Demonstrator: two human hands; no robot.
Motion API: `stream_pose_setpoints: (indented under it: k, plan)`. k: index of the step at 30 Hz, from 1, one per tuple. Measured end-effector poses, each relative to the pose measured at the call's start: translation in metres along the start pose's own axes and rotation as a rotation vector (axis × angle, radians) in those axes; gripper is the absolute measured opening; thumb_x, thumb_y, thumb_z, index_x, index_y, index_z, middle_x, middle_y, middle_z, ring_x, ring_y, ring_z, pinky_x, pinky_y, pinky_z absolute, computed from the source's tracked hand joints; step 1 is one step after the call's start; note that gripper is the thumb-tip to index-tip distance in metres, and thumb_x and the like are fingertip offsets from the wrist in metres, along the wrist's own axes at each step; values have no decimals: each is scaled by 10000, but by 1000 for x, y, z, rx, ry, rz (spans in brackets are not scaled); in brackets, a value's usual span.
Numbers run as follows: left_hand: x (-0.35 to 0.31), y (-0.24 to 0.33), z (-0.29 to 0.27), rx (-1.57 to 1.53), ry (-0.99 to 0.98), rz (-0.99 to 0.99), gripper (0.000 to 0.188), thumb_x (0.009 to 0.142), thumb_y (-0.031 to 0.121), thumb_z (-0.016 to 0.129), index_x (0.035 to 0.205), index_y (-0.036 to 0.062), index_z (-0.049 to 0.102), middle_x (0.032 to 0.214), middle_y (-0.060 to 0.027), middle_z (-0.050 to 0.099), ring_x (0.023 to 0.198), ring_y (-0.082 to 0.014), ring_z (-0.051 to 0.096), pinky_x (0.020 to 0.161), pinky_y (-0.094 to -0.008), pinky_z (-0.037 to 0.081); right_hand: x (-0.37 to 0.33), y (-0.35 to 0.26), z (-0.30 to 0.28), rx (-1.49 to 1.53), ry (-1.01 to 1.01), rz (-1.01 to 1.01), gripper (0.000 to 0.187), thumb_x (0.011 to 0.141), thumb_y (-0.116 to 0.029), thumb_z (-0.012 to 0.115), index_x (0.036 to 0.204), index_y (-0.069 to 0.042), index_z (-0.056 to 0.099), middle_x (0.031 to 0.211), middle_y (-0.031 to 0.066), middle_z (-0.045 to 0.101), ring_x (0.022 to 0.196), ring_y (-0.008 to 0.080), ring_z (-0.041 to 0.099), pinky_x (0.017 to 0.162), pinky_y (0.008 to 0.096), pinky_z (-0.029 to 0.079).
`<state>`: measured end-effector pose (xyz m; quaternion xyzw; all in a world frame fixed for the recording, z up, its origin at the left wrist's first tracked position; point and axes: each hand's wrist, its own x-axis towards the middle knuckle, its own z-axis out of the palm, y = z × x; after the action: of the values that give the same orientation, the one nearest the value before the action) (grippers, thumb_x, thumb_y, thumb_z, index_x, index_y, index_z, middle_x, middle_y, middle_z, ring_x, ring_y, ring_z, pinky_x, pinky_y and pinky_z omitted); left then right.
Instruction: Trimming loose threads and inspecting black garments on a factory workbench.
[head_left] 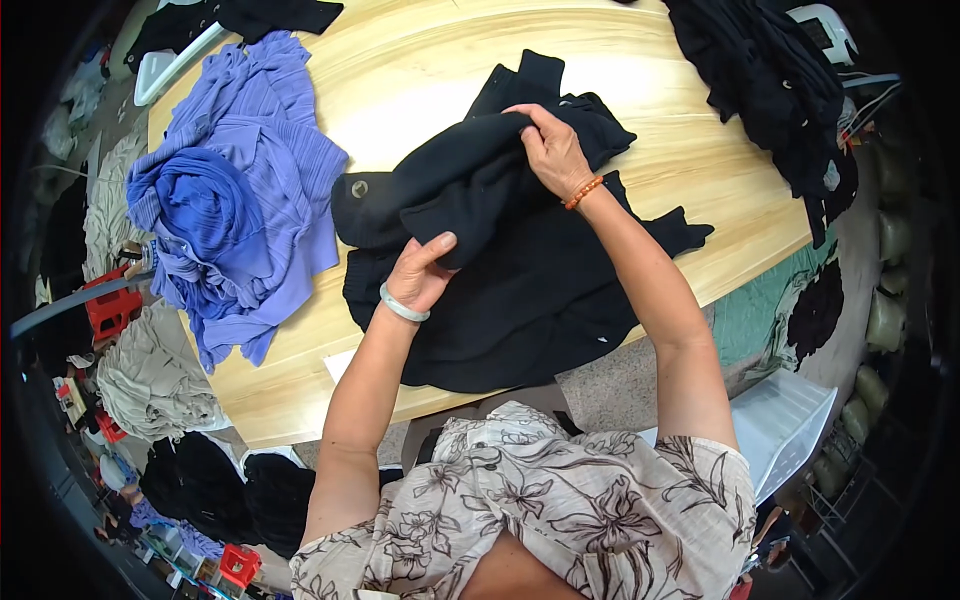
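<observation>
A black knit garment (520,280) lies spread near the front edge of the table, part of it raised between my hands. My left hand (420,277) grips a lower fold of it, the thumb on top and the other fingers hidden under the cloth. Farther off, my right hand (556,150) pinches the upper edge of the raised part, thumb and fingers closed on the cloth. At the garment's left end a flap shows a round metal-looking piece (359,188). More black cloth (540,72) shows beyond my right hand.
Blue-purple garments (270,180) lie heaped on the left of the wooden table (390,50). Black garments (770,80) cover its far right. A white plastic crate (785,420) stands on the floor at right. Pale cloth (160,370) is piled left, near a red stool (113,303).
</observation>
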<state>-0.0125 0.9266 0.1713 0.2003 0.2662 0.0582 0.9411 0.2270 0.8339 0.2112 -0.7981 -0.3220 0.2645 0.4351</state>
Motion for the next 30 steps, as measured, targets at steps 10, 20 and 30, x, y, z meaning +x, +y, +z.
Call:
stream_pose_setpoints:
  k: [10,20,30]
  plan:
    - [19,58,58,-150,-202,335,305,910,85,544,1188,-40,565,1204,-152,611,1161,-282,560,1061,-432,387,-80,-12,51,-172,274,-436,545,729,-264,787,1147,-2,556,950,117,578,736,249,611,596,318,511]
    - [12,96,94,-23,-244,605,357,864,19,528,1220,11,552,1254,-151,588,1212,-298,528,1058,-559,351,4,-10,38,-41,585,-501,365,685,35,476,1034,-30,561,1003,161,583,940,364,557,845,402,457]
    - [13,93,84,112,-192,682,274,882,29,598,1142,74,522,1047,-79,634,1040,-233,605,978,-528,444,7,-99,-98,18,-181,-460,243,928,-182,622,1096,-14,674,931,9,666,866,60,578,797,218,468]
